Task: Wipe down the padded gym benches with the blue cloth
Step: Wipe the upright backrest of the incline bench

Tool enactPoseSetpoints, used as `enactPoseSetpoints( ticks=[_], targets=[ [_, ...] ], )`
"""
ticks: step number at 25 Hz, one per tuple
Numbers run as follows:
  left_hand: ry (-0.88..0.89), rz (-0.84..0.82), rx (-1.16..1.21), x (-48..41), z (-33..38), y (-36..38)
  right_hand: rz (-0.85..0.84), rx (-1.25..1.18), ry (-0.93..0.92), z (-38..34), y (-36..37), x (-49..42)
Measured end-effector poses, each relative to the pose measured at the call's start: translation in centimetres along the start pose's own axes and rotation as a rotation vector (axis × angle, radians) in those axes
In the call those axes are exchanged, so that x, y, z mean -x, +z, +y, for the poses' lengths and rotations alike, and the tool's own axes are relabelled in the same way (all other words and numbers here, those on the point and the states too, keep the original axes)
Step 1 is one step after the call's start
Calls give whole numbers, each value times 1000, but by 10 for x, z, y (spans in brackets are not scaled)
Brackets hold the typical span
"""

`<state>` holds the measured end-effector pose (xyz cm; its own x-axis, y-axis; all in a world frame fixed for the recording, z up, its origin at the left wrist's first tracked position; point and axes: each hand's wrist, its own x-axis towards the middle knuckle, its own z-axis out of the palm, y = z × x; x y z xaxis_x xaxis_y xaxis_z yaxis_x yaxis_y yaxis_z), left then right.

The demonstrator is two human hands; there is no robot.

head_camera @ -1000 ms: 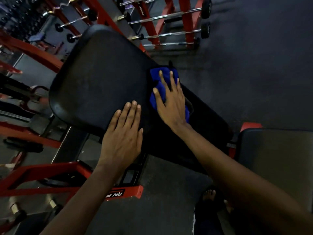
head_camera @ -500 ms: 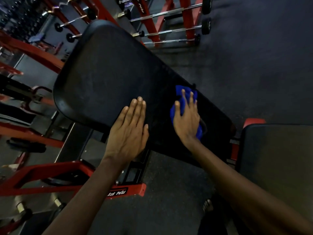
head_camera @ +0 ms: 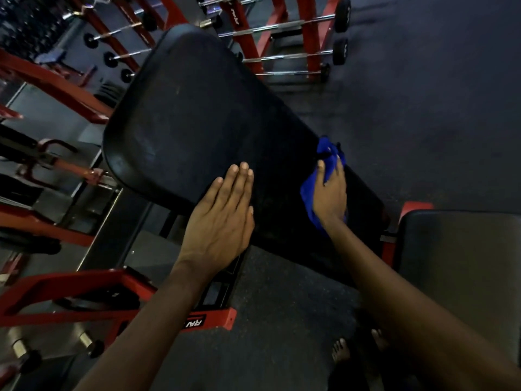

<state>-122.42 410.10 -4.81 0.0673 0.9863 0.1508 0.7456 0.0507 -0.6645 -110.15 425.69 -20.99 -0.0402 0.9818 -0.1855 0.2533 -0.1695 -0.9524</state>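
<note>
Matt black padded bench (head_camera: 197, 114), soft blue cloth (head_camera: 308, 193), chromed barbells (head_camera: 282, 56)

The left hand (head_camera: 222, 218) lies flat, palm down, its fingers straight and close together pointing far, the thumb tucked along its right side. Its bare forearm runs back toward the near left. The right hand (head_camera: 328, 193), farther right, curls its fingers downward round the blue cloth (head_camera: 307, 193), thumb pointing far. Its bare forearm stretches in from the near right corner.
</note>
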Motion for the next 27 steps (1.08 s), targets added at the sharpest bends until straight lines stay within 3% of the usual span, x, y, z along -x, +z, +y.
enactPoseSetpoints(
  ticks=[2,6,9,12,21,23,27],
  targets=[
    [3,19,-22,1,0,2,5,36,66,-3,-1,-1],
    [-5,39,5,-1,0,2,-65,123,-390,-100,24,2],
    [-6,58,21,-1,1,4,-63,112,-507,-110,31,3],
    [-9,114,23,-1,2,8,-3,45,-409,-62,24,-10],
    [45,279,17,-1,0,16,101,59,202,81,-5,-60],
    [43,296,17,-1,-1,16,112,76,229,73,-3,-55],
    [42,295,14,-1,0,18,104,63,100,30,2,-7]
  ],
)
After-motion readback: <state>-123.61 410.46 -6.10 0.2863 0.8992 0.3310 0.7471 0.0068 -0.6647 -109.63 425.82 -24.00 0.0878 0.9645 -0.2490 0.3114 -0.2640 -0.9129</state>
